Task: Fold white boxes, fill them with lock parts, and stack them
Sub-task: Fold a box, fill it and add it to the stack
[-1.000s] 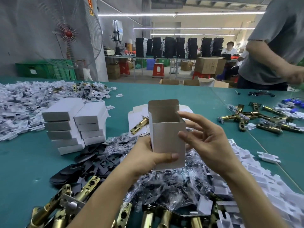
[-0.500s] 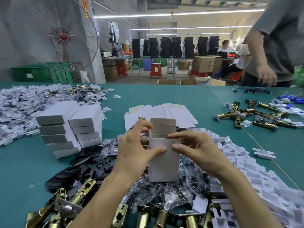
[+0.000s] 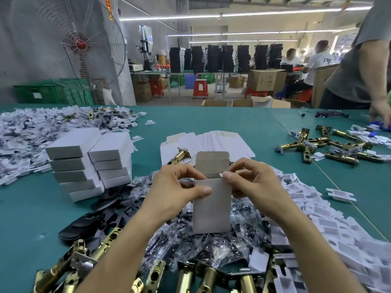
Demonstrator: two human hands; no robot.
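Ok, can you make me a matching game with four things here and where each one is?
Things: 1 open box; 2 stacked boxes; 3 flat box blanks; 4 fan.
Places: A lying on the table beyond the open box; B behind the table, left; C piled on the table, left; D pinched by left hand and right hand.
Pairs: 1-D, 2-C, 3-A, 4-B.

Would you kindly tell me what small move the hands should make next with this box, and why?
Probably fold the tall flap down and tuck it in. The white box stands upright with its top end open. The left hand and right hand pinch its top corners, and that flap stands straight up behind the opening.
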